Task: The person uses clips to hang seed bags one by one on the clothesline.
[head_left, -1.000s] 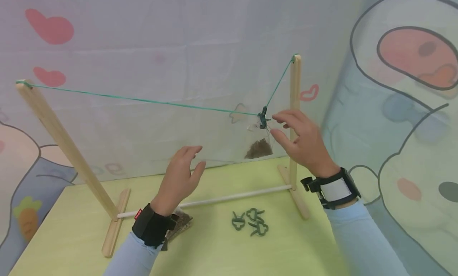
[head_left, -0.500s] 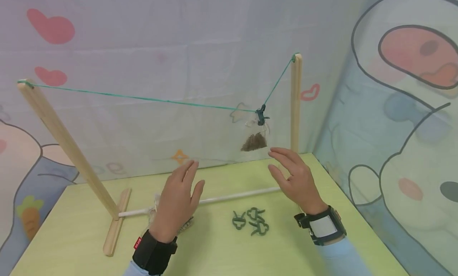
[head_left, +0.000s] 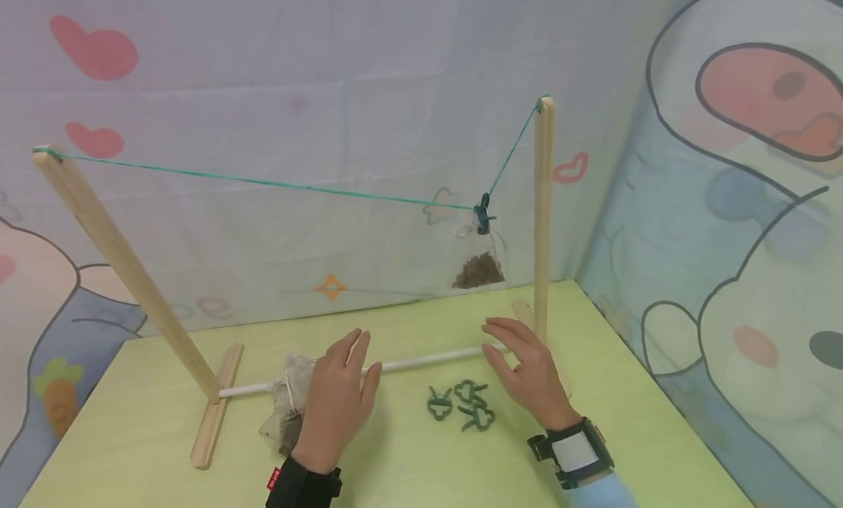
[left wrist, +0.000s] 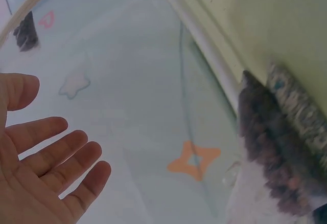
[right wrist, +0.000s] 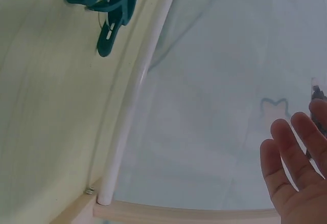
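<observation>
A small clear bag with brown contents [head_left: 479, 271] hangs from the green cord [head_left: 263, 180], held by a dark green clip [head_left: 483, 215]. Below it, my right hand [head_left: 527, 372] is held with fingers spread and nothing in it. My left hand [head_left: 337, 402] is likewise free, its fingers loosely extended. It partly hides the filled bags on the table; the left wrist view shows one with reddish-brown lumps [left wrist: 271, 152] beside a speckled grey one [left wrist: 301, 106]. Several green clips [head_left: 470, 392] lie on the table between the hands, also visible as green plastic clips [right wrist: 110, 4] in the right wrist view.
The cord is tied between a left wooden post [head_left: 125, 274] and a right wooden post [head_left: 544, 215], sagging at the clip. A white rod [head_left: 428, 361] joins the posts low down over the yellow-green table [head_left: 408, 471]. A printed cloth [head_left: 296, 54] hangs behind.
My right hand has moved down and away from the clip on the cord. My left hand has lowered too, uncovering more of the table bags. The hanging bag bobs slightly.
</observation>
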Demonstrator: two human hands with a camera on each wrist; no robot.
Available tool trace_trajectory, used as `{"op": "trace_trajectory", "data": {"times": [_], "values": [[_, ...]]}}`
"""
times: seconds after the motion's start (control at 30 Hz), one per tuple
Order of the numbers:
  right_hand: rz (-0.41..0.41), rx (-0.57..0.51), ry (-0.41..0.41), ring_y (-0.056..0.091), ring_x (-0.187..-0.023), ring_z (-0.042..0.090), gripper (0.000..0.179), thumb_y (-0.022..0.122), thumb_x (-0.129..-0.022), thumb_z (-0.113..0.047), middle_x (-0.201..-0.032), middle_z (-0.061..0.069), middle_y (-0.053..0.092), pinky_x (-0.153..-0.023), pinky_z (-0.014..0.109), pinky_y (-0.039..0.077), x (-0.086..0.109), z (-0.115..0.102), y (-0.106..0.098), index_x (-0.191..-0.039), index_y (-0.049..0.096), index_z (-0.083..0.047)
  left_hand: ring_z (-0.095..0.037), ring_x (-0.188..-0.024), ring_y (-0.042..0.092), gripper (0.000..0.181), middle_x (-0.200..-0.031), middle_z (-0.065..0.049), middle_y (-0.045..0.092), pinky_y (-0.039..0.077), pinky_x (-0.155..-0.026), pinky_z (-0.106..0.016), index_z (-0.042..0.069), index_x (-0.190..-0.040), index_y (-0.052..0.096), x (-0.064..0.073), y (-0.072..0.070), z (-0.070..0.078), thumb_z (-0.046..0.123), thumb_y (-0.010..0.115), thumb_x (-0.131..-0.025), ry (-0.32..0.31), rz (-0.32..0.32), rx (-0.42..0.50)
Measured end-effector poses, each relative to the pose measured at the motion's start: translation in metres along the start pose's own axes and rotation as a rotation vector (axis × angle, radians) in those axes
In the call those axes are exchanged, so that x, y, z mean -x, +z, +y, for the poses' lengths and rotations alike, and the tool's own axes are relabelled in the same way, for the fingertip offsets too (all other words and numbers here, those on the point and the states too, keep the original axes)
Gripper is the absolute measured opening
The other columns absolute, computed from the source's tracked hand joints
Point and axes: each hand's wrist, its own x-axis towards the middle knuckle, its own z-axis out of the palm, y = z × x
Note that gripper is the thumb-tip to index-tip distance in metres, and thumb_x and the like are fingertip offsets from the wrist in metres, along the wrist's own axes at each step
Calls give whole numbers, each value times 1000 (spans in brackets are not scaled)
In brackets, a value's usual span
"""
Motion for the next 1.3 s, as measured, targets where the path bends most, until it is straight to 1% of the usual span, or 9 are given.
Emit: {"op": "trace_trajectory", "data": {"times": [0.2, 0.3, 0.43, 0.53, 0.67, 0.77, 0.97, 1.13, 1.3], "values": [[-1, -2, 50, 57, -109, 19, 27, 62, -88, -22, -116, 5, 62, -89, 29, 46, 8, 6, 6, -112, 66, -10, -29, -120, 49, 47, -133, -15, 51, 40, -99, -39, 5, -135, 47, 12, 12, 5, 29, 52, -94, -11, -33, -5], [2, -9, 48, 59, -103, 18, 24, 62, -88, -20, -112, 6, 63, -86, 29, 47, 11, 9, 9, -109, 67, -9, -28, -119, 50, 46, -131, -15, 52, 39, -100, -38, 6, -134, 48, 17, 19, 8, 30, 51, -95, -15, -60, -12], [-10, -17, 22, 60, -94, 15, 20, 62, -88, -18, -106, 5, 64, -79, 28, 49, 13, 12, 12, -107, 67, -11, -26, -116, 52, 43, -127, -12, 54, 39, -100, -36, 7, -131, 50, 20, 26, 17, 31, 50, -95, -10, -110, -13], [-45, -23, 34, 59, -90, 15, 19, 61, -89, -19, -104, 4, 64, -74, 30, 50, 13, 12, 15, -107, 66, -14, -24, -110, 55, 38, -120, -10, 57, 40, -98, -35, 8, -125, 56, 19, 31, 28, 30, 52, -95, 22, -137, -7], [-128, -47, 104, 59, -86, 13, 20, 59, -91, -23, -102, 1, 64, -68, 33, 51, 14, 8, 18, -108, 66, -16, -21, -100, 58, 29, -109, -7, 61, 45, -91, -32, 10, -113, 63, 17, 41, 42, 28, 57, -92, 71, -170, -7], [-195, -73, 150, 59, -82, 9, 21, 58, -91, -26, -99, -1, 63, -66, 32, 52, 16, 4, 21, -108, 66, -17, -19, -88, 59, 20, -96, -4, 62, 48, -77, -30, 12, -100, 67, 15, 50, 52, 26, 62, -87, 81, -211, -16], [-300, -125, 179, 56, -76, 3, 17, 60, -90, -22, -93, -7, 62, -62, 22, 49, 21, 1, 29, -105, 67, -18, -14, -62, 49, 7, -72, 1, 53, 40, -53, -25, 16, -79, 70, 10, 67, 71, 23, 71, -77, 107, -334, -110], [-348, -149, 172, 56, -73, 2, 17, 61, -89, -20, -97, 0, 65, -62, 20, 49, 26, 3, 35, -103, 68, -12, -13, -57, 45, 8, -66, 2, 46, 36, -47, -25, 18, -69, 67, 10, 79, 80, 19, 68, -77, 123, -358, -177], [-375, -140, 154, 57, -74, 2, 14, 62, -87, -18, -91, -5, 64, -66, 21, 50, 29, 5, 39, -99, 68, -14, -13, -62, 48, 9, -70, 2, 49, 40, -49, -24, 16, -69, 67, 8, 81, 84, 12, 66, -77, 142, -406, -200]]}}
